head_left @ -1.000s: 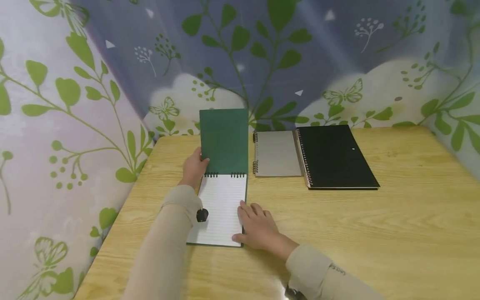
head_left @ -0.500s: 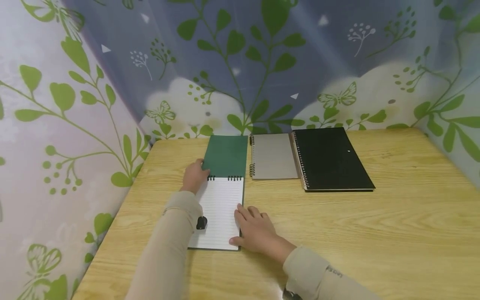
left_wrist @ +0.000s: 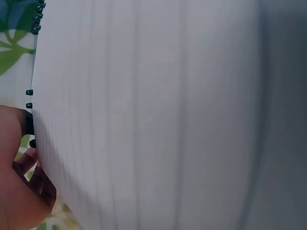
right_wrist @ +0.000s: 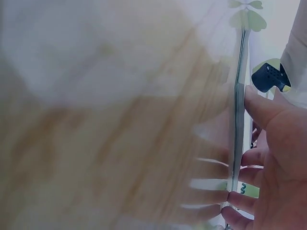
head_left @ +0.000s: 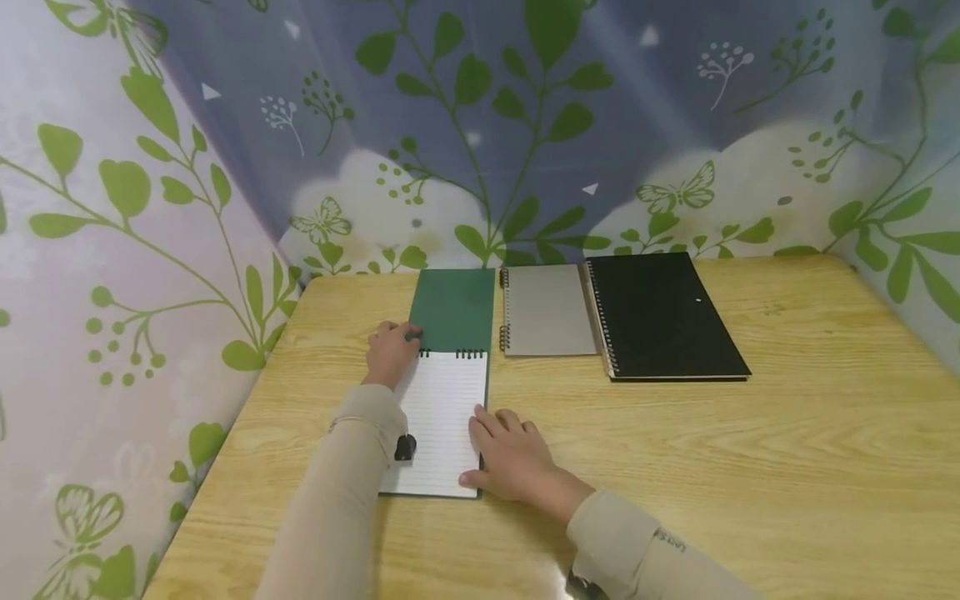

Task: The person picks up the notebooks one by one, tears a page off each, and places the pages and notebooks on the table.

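Note:
A spiral notebook with a green cover lies open on the table; its ruled white page point(head_left: 450, 417) faces up and the green cover point(head_left: 453, 308) is folded back flat beyond the black rings point(head_left: 471, 354). My left hand point(head_left: 392, 352) rests at the left edge of the cover beside the rings, fingers loosely bent; the left wrist view shows this hand point(left_wrist: 24, 177) at the ring end of the page. With fingers relaxed and spread, my right hand point(head_left: 513, 454) rests along the page's right edge. In the right wrist view its fingertips touch the notebook's edge point(right_wrist: 237, 115).
To the right of the green cover lies a grey spiral notebook point(head_left: 547, 312), its right side meeting a larger black spiral notebook point(head_left: 667, 317). The wooden table point(head_left: 712, 467) ends against a leaf-patterned backdrop point(head_left: 450, 167). A small black camera point(head_left: 405, 447) hangs by my left wrist.
The green cover has gone from raised to flat on the table. My left hand has followed it down and loosened from its edge. My right hand stays on the page's edge.

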A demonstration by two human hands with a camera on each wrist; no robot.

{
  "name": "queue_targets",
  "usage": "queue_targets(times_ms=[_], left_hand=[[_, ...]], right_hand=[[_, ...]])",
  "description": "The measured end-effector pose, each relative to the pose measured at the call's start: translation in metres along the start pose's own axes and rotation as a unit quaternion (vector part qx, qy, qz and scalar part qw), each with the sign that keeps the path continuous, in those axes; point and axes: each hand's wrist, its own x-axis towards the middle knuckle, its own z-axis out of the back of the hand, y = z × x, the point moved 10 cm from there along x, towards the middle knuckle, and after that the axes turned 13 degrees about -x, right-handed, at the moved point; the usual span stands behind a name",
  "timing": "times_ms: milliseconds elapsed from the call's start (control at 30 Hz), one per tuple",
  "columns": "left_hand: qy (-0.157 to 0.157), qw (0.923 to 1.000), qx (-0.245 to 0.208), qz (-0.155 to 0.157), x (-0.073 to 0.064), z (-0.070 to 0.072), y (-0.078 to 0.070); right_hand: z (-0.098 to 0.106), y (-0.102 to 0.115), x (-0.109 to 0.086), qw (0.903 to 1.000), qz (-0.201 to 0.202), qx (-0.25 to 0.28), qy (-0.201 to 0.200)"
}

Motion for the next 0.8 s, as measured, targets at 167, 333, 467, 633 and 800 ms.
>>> queue_targets(times_ms=[167, 333, 467, 633, 800], left_hand=[[0.026, 0.9972, 0.068, -0.021, -0.007, -0.004, -0.01], [0.06, 0.9927, 0.103, -0.016, -0.018, -0.004, -0.015], [0.067, 0.9935, 0.089, -0.025, -0.035, 0.004, -0.017], [0.15, 0.9811, 0.098, -0.073, -0.086, 0.0, -0.024], [0.229, 0.9635, 0.089, -0.106, -0.146, -0.01, -0.024]], right_hand=[[-0.001, -0.001, 0.001, 1.0, 0.0, -0.007, -0.001], [-0.001, -0.001, 0.0, 0.9999, 0.009, -0.013, -0.002], [-0.001, 0.0, 0.001, 0.9998, 0.02, -0.009, -0.001], [0.001, 0.001, 0.003, 0.9996, 0.027, -0.008, 0.0], [0.0, -0.001, 0.003, 0.9994, 0.025, -0.026, 0.003]])
